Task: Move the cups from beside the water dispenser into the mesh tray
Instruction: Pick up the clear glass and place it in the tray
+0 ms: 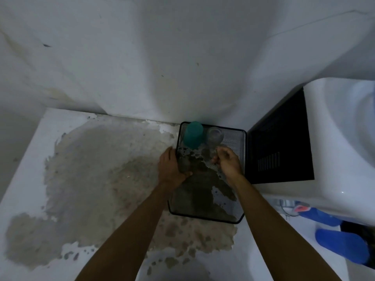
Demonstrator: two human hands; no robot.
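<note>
Seating a cup in the mesh tray

Left hand (172,167) grips the mesh tray (239,216) rim. Right hand (228,162) fingers curl around something blurred, perhaps a clear cup. Teal cup (192,134) and glass cup (214,134) already stand inside; set the next down gently beside them

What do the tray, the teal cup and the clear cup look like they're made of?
Tray: black metal mesh, going by its fine perforated walls. Teal cup: likely matte opaque plastic. Clear cup: see-through, glass or clear plastic; too blurred to tell.
</note>
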